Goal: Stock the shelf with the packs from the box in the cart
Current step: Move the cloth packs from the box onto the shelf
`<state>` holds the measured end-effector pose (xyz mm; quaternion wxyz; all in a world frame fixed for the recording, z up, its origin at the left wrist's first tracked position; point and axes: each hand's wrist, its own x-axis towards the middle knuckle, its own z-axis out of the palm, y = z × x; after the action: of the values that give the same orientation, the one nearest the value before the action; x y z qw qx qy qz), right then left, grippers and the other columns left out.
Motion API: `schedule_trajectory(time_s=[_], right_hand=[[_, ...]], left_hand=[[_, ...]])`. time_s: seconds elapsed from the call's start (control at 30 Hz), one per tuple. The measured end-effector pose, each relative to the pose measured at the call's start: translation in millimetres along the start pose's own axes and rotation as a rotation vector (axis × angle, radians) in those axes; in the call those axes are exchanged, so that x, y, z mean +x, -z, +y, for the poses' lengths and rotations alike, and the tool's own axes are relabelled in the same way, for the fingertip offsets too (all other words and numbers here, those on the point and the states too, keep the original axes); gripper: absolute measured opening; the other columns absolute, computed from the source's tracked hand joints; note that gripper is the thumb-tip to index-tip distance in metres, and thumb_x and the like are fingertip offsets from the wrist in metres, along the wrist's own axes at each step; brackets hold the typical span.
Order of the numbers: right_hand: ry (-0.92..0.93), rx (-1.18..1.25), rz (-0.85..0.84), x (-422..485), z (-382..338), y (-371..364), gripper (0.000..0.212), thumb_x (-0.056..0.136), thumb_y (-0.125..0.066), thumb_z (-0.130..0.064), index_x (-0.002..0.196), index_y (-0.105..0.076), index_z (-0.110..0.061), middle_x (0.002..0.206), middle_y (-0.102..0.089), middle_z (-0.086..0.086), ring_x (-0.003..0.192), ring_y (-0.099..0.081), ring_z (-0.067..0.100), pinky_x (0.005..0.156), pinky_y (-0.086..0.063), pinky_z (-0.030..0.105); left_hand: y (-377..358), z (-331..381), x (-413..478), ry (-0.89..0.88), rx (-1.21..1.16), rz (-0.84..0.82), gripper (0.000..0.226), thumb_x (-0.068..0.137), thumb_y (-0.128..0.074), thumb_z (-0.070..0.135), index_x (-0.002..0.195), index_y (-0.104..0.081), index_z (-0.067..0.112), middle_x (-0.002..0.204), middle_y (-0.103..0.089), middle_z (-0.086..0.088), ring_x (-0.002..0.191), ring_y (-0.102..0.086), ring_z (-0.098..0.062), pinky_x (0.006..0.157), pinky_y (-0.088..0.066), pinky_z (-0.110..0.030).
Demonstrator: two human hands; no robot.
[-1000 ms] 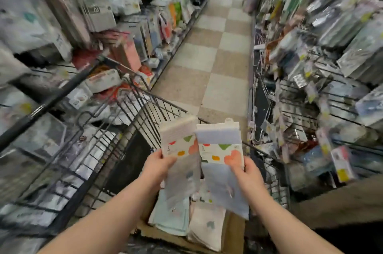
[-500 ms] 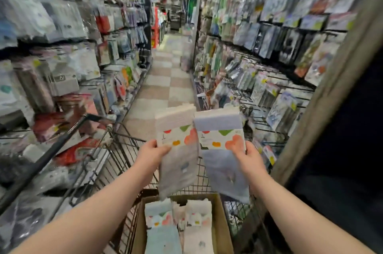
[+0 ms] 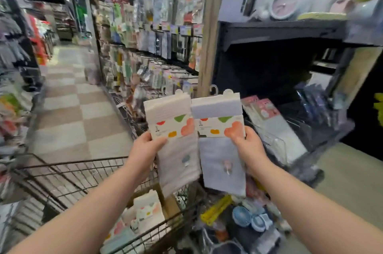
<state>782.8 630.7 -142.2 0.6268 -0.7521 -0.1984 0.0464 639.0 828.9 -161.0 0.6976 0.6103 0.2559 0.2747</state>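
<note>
I am gripping a white cloth pack (image 3: 176,150) in my left hand (image 3: 145,148) and a lilac cloth pack (image 3: 221,166) in my right hand (image 3: 248,145), pinching each at its paper band so the hanger tabs are pointing up, probably for the shelf (image 3: 279,29) on the right; more packs are lying in the box (image 3: 169,204) in the near cart (image 3: 72,163).

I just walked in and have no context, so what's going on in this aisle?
A person is restocking in a shop aisle. Their left hand grips a whitish pack by its printed band, and their right hand grips a pale blue pack the same way, the two held up side by side. Below them is a wire cart with a cardboard box holding more packs. A dark shelf stands just ahead to the right. Neither held pack is on the shelf yet.
</note>
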Motion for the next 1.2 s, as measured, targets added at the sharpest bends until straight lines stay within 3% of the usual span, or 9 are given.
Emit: schedule_trajectory(time_s=[0.1, 0.23, 0.47, 0.57, 0.67, 0.8, 0.87, 1.1, 1.2], right_hand=[[0.004, 0.003, 0.093, -6.1, 2.4, 55.1, 0.014, 0.085, -0.067, -0.030, 0.091, -0.056, -0.027, 0.095, -0.063, -0.005, 0.095, -0.061, 0.018, 0.086, -0.050, 0.040], [0.036, -0.005, 0.206, -9.5, 14.0, 140.3, 0.014, 0.088, -0.064, -0.030, 0.098, -0.056, -0.023, 0.093, -0.061, -0.009, 0.088, -0.058, 0.010, 0.075, -0.047, 0.030], [-0.014, 0.014, 0.343, -9.7, 43.5, 314.1, 0.012, 0.087, -0.066, -0.025, 0.093, -0.056, -0.027, 0.097, -0.064, -0.007, 0.090, -0.060, 0.013, 0.082, -0.047, 0.037], [-0.006, 0.020, 0.382, -9.3, 51.2, 383.1, 0.014, 0.087, -0.066, -0.022, 0.086, -0.054, -0.030, 0.094, -0.064, -0.010, 0.094, -0.062, 0.018, 0.087, -0.049, 0.042], [-0.017, -0.007, 0.427, -6.4, 60.4, 436.6, 0.014, 0.087, -0.066, -0.023, 0.087, -0.054, -0.030, 0.094, -0.064, -0.009, 0.097, -0.062, 0.021, 0.090, -0.049, 0.044], [-0.008, -0.001, 0.445, 0.5, 69.0, 483.3, 0.013, 0.088, -0.065, -0.023, 0.086, -0.053, -0.029, 0.095, -0.064, -0.007, 0.095, -0.061, 0.019, 0.085, -0.049, 0.041], [-0.010, 0.001, 0.449, 6.4, 73.3, 498.7, 0.010, 0.089, -0.063, -0.022, 0.091, -0.054, -0.027, 0.097, -0.064, -0.004, 0.094, -0.061, 0.018, 0.081, -0.049, 0.038], [-0.040, 0.029, 0.460, 31.2, 90.8, 531.8, 0.012, 0.090, -0.062, -0.021, 0.090, -0.055, -0.030, 0.103, -0.066, -0.001, 0.101, -0.062, 0.021, 0.092, -0.051, 0.046], [-0.051, 0.039, 0.459, 48.1, 98.7, 545.6, 0.016, 0.089, -0.064, -0.021, 0.103, -0.058, -0.022, 0.106, -0.067, 0.001, 0.101, -0.063, 0.022, 0.093, -0.051, 0.047]], left_hand=[[-52.5, 5.5, -7.5, -0.022, 0.005, -0.090, 0.025, 0.088, -0.059, 0.004, 0.112, -0.063, 0.009, 0.108, -0.071, -0.006, 0.097, -0.067, -0.024, 0.076, -0.054, -0.037], [-139.3, 8.1, -20.9, -0.052, -0.016, -0.183, 0.020, 0.090, -0.055, -0.002, 0.101, -0.064, 0.013, 0.099, -0.070, -0.004, 0.088, -0.066, -0.020, 0.070, -0.052, -0.033], [-320.9, -14.2, -59.4, -0.007, -0.034, -0.300, 0.025, 0.088, -0.060, 0.003, 0.111, -0.064, 0.012, 0.108, -0.071, -0.006, 0.097, -0.067, -0.023, 0.079, -0.055, -0.037], [-394.7, -20.5, -78.5, -0.006, -0.065, -0.370, 0.022, 0.088, -0.057, -0.005, 0.099, -0.065, 0.012, 0.102, -0.071, -0.008, 0.091, -0.068, -0.021, 0.074, -0.056, -0.033], [-451.0, -29.0, -92.1, -0.019, -0.051, -0.393, 0.025, 0.085, -0.060, -0.002, 0.096, -0.062, 0.020, 0.103, -0.071, -0.006, 0.093, -0.068, -0.024, 0.077, -0.057, -0.039], [-501.5, -37.0, -97.8, -0.001, -0.042, -0.403, 0.030, 0.085, -0.062, 0.001, 0.112, -0.061, 0.015, 0.110, -0.071, -0.009, 0.097, -0.069, -0.026, 0.085, -0.056, -0.047], [-520.6, -36.9, -97.7, -0.010, -0.049, -0.414, 0.029, 0.085, -0.061, 0.000, 0.109, -0.062, 0.016, 0.110, -0.071, -0.008, 0.098, -0.069, -0.027, 0.087, -0.055, -0.049], [-572.3, -37.6, -76.3, -0.009, -0.005, -0.397, 0.030, 0.084, -0.063, 0.002, 0.112, -0.063, 0.015, 0.109, -0.071, -0.006, 0.095, -0.070, -0.024, 0.083, -0.058, -0.046], [-592.8, -39.7, -64.9, 0.019, -0.054, -0.394, 0.027, 0.085, -0.063, 0.000, 0.107, -0.062, 0.015, 0.102, -0.072, -0.004, 0.093, -0.070, -0.024, 0.079, -0.059, -0.044]])
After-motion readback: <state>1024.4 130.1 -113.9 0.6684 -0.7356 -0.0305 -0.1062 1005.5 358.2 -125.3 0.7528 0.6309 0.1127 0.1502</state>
